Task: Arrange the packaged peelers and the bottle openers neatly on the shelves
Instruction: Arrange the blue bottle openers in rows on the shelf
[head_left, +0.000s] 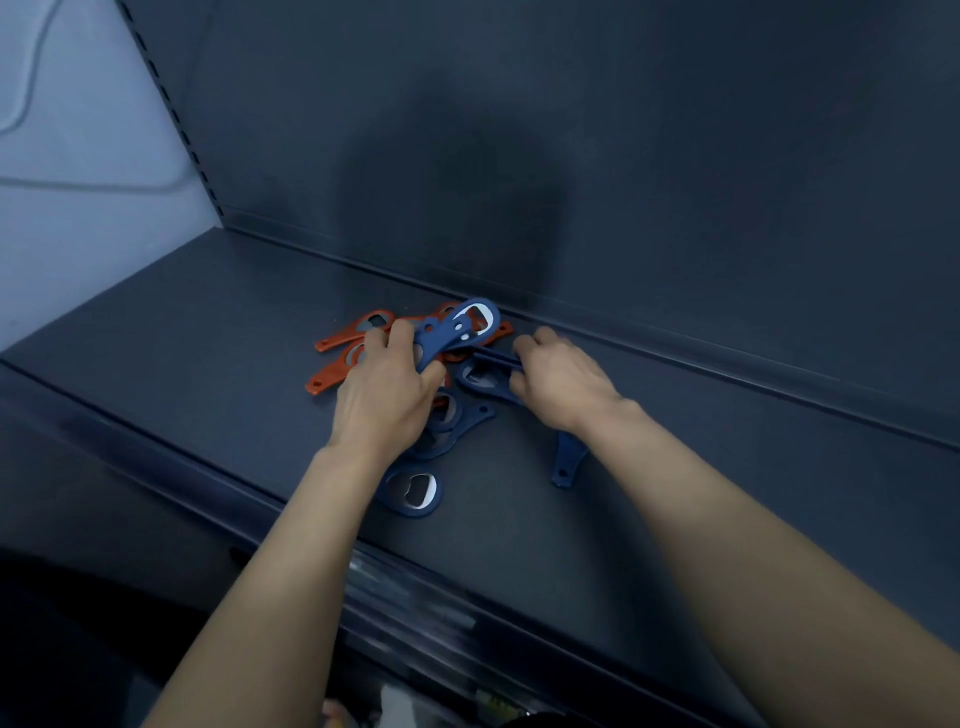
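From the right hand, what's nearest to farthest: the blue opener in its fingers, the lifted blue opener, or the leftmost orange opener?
1. The pinched blue opener, in the right hand.
2. The lifted blue opener, in the left hand.
3. The leftmost orange opener, far left.

light: dim, bluish | shadow: soft patch on back panel (457, 171) | glare: pale glint on blue bottle opener (437, 340) | blur: shelf front edge (415, 597) smeared | edges: wide-angle bowing

— What sort of place is this?
— A shop, by the dark metal display shelf (197, 332) under the fingers (382, 338), the slotted upright (171, 111) up-left of them, and many identical bottle openers (457, 332) heaped there.
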